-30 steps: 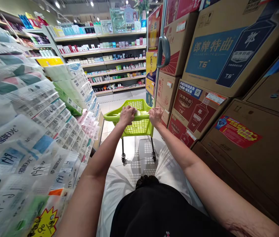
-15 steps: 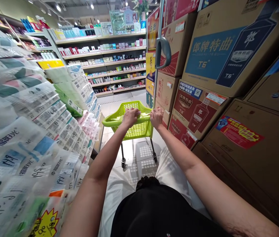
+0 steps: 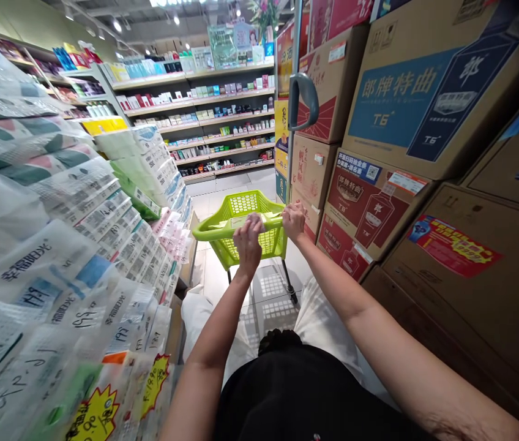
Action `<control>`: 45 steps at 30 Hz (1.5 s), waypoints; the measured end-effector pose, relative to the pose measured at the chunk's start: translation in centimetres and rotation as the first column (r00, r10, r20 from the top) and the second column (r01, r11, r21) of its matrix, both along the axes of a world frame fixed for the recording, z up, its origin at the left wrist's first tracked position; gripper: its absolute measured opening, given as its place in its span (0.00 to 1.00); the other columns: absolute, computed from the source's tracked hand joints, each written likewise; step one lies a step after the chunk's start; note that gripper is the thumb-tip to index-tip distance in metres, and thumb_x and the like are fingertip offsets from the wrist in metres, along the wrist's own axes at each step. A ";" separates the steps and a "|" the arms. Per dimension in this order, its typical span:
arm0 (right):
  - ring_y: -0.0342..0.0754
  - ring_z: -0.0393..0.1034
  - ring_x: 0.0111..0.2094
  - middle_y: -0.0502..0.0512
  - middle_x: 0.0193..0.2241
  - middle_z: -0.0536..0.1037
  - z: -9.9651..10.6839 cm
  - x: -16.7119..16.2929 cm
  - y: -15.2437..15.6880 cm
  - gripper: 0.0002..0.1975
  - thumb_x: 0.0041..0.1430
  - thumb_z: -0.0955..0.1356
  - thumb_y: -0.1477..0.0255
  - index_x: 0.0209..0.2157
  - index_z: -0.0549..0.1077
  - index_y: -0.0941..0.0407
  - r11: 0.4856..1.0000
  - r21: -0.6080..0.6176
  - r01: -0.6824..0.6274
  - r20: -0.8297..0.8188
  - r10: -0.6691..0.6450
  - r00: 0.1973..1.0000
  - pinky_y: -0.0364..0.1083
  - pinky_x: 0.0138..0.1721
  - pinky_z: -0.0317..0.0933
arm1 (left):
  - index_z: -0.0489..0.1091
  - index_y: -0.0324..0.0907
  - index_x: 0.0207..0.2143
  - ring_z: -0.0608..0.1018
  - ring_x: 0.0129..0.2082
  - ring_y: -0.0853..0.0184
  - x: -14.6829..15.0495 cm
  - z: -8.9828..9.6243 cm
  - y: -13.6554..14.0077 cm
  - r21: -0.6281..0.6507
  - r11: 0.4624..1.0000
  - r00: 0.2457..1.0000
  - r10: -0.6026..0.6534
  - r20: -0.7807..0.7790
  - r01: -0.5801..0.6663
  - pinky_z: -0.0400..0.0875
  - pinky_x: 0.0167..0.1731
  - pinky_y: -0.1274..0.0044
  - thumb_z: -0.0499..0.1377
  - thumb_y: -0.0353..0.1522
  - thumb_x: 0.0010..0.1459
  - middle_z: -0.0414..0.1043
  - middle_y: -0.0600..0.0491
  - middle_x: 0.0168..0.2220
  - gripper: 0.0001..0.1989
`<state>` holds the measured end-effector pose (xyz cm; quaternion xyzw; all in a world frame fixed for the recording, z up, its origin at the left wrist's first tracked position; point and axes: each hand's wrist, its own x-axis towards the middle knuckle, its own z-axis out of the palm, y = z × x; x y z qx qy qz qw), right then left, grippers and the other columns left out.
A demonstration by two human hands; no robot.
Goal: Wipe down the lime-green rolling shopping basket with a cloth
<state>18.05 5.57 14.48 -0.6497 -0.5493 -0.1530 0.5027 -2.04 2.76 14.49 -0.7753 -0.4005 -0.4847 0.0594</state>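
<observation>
Both hands sit on the near rim of a lime-green shopping trolley [image 3: 241, 228] in a narrow supermarket aisle. The right hand [image 3: 293, 221] is wrapped closed around the handle bar [image 3: 272, 219] at its right end, fingers curled over the top. The left hand [image 3: 248, 237] rests just beside it on the same bar, knuckles up and fingers folded down over the edge; whether it fully clasps the bar cannot be told from here. The mesh basket reaches away from the grip, and its wheeled legs [image 3: 289, 288] stand below it on pale floor tiles [image 3: 213, 278].

To the right of the grip rise stacked brown liquor cartons [image 3: 425, 98]; the big one carries a blue panel reading "郎牌特曲" and "T6". A lower red carton [image 3: 369, 202] repeats "郎牌特曲" with a bottle drawing. A red and yellow sticker [image 3: 455, 245] marks another box, its print too small to read. To the left of the grip lean plastic-wrapped tissue packs [image 3: 76, 245], with yellow starburst price tags [image 3: 97, 416] lower down. Beyond the basket, shelves [image 3: 213, 116] hold small boxed goods.
</observation>
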 end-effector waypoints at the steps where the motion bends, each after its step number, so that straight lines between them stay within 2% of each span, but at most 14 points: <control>1: 0.55 0.66 0.42 0.56 0.31 0.78 0.0 0.0 -0.1 0.18 0.64 0.59 0.74 0.21 0.69 0.53 1.000 0.007 -0.007 0.000 0.007 1.000 0.55 0.52 0.55 | 0.76 0.42 0.54 0.69 0.63 0.52 -0.8 -0.3 0.2 -0.011 0.997 0.991 0.072 0.108 -0.071 0.61 0.63 0.60 0.50 0.26 0.68 0.70 0.38 0.59 0.19; 4: 0.55 0.66 0.42 0.56 0.31 0.78 -0.1 -0.2 -0.3 0.18 0.64 0.59 0.74 0.21 0.69 0.53 1.000 0.026 -0.013 -0.014 0.014 1.000 0.54 0.52 0.54 | 0.71 0.38 0.57 0.66 0.65 0.50 -2.2 -0.3 0.6 -0.112 0.940 0.827 0.338 0.448 -0.324 0.60 0.66 0.58 0.48 0.30 0.70 0.63 0.34 0.60 0.19; 6: 0.56 0.66 0.42 0.57 0.32 0.78 -0.1 -0.5 -0.2 0.18 0.64 0.59 0.74 0.21 0.69 0.53 1.000 0.027 -0.003 -0.033 0.004 0.999 0.55 0.52 0.54 | 0.67 0.38 0.61 0.64 0.66 0.50 -1.7 -0.1 0.1 -0.191 0.907 0.711 0.415 0.567 -0.376 0.62 0.66 0.58 0.47 0.31 0.71 0.58 0.34 0.62 0.20; 7: 0.56 0.66 0.42 0.57 0.31 0.78 -0.1 -0.6 -0.2 0.18 0.64 0.59 0.74 0.21 0.69 0.53 1.000 0.026 0.005 -0.043 -0.004 0.999 0.55 0.52 0.54 | 0.65 0.38 0.62 0.64 0.66 0.50 -1.0 -0.2 -0.3 -0.214 0.913 0.704 0.405 0.583 -0.348 0.63 0.65 0.58 0.47 0.31 0.71 0.57 0.34 0.62 0.20; 12: 0.55 0.66 0.41 0.57 0.31 0.78 0.2 -0.4 -0.4 0.19 0.64 0.58 0.74 0.20 0.68 0.53 1.000 0.021 0.004 -0.048 -0.003 0.999 0.55 0.51 0.54 | 0.65 0.39 0.60 0.66 0.63 0.50 2.5 -1.0 -2.1 -0.258 0.964 0.847 0.189 0.496 -0.064 0.66 0.64 0.56 0.50 0.25 0.65 0.55 0.34 0.62 0.22; 17: 0.55 0.66 0.41 0.57 0.32 0.79 0.3 0.4 -0.7 0.19 0.65 0.59 0.73 0.21 0.69 0.52 0.998 -0.007 -0.057 -0.027 0.057 0.998 0.54 0.49 0.56 | 0.65 0.38 0.59 0.66 0.63 0.53 -1.4 -0.5 -0.2 -0.270 0.914 0.681 0.406 0.609 -0.304 0.64 0.66 0.61 0.50 0.26 0.65 0.55 0.36 0.59 0.20; 19: 0.55 0.67 0.41 0.56 0.32 0.80 0.3 0.5 -0.6 0.19 0.64 0.59 0.72 0.20 0.69 0.52 0.998 0.012 -0.061 -0.048 0.061 0.997 0.54 0.50 0.56 | 0.64 0.37 0.60 0.66 0.62 0.54 -3.0 -0.1 0.3 -0.261 0.902 0.645 0.429 0.633 -0.344 0.65 0.65 0.62 0.49 0.28 0.67 0.55 0.36 0.58 0.20; 23: 0.53 0.67 0.40 0.55 0.30 0.80 0.2 0.8 -0.4 0.19 0.63 0.59 0.73 0.19 0.69 0.52 0.995 0.048 -0.084 -0.088 0.088 0.992 0.53 0.51 0.57 | 0.68 0.40 0.58 0.68 0.60 0.55 -3.8 0.5 -0.5 -0.166 0.975 0.902 0.199 0.384 -0.144 0.67 0.63 0.64 0.50 0.26 0.65 0.60 0.39 0.57 0.21; 25: 0.53 0.67 0.40 0.54 0.30 0.80 0.3 1.0 -0.5 0.20 0.63 0.59 0.73 0.19 0.70 0.52 0.992 0.051 -0.114 -0.091 0.118 0.989 0.51 0.51 0.59 | 0.70 0.42 0.58 0.68 0.61 0.55 -4.2 1.2 -0.9 -0.158 0.984 0.964 0.118 0.237 -0.082 0.65 0.63 0.63 0.51 0.24 0.63 0.62 0.40 0.57 0.22; 31: 0.52 0.69 0.41 0.53 0.30 0.79 0.3 2.3 -1.1 0.21 0.65 0.58 0.74 0.21 0.72 0.52 0.986 0.030 -0.162 -0.052 0.163 0.985 0.50 0.51 0.60 | 0.73 0.43 0.56 0.69 0.58 0.49 -9.6 5.0 -0.2 -0.285 0.904 0.926 0.361 0.110 -0.318 0.64 0.61 0.58 0.51 0.24 0.64 0.66 0.40 0.55 0.21; 34: 0.53 0.69 0.43 0.54 0.30 0.79 0.7 3.0 -1.0 0.21 0.65 0.58 0.74 0.21 0.72 0.52 0.990 -0.055 -0.128 -0.042 0.126 0.991 0.51 0.51 0.58 | 0.75 0.44 0.53 0.71 0.56 0.50 -11.0 6.6 -0.4 -0.314 0.901 0.954 0.293 -0.065 -0.298 0.66 0.59 0.58 0.50 0.23 0.63 0.69 0.41 0.55 0.21; 38: 0.55 0.68 0.45 0.57 0.37 0.81 2.2 2.2 -0.8 0.15 0.63 0.61 0.75 0.27 0.75 0.53 0.980 -0.200 -0.017 0.062 0.030 0.998 0.55 0.52 0.54 | 0.75 0.46 0.53 0.71 0.52 0.51 -9.7 7.5 -1.8 -0.298 0.921 0.950 0.176 -0.257 -0.252 0.70 0.54 0.60 0.50 0.24 0.64 0.71 0.43 0.56 0.21; 42: 0.58 0.68 0.47 0.58 0.42 0.81 3.8 -1.8 -1.0 0.09 0.61 0.64 0.75 0.35 0.77 0.52 0.987 -0.135 -0.084 0.167 0.106 0.980 0.58 0.55 0.52 | 0.74 0.47 0.53 0.72 0.51 0.51 -8.2 8.1 -1.7 -0.267 0.947 0.926 0.068 -0.370 -0.176 0.73 0.49 0.61 0.51 0.26 0.65 0.74 0.44 0.55 0.20; 45: 0.57 0.68 0.44 0.58 0.42 0.81 3.8 -4.5 -1.2 0.10 0.64 0.62 0.72 0.38 0.76 0.52 0.985 -0.133 -0.114 0.145 0.133 0.980 0.56 0.51 0.54 | 0.77 0.48 0.47 0.75 0.47 0.52 -9.0 9.3 0.0 -0.309 0.924 0.905 0.081 -0.417 -0.225 0.74 0.45 0.63 0.52 0.30 0.66 0.76 0.44 0.49 0.15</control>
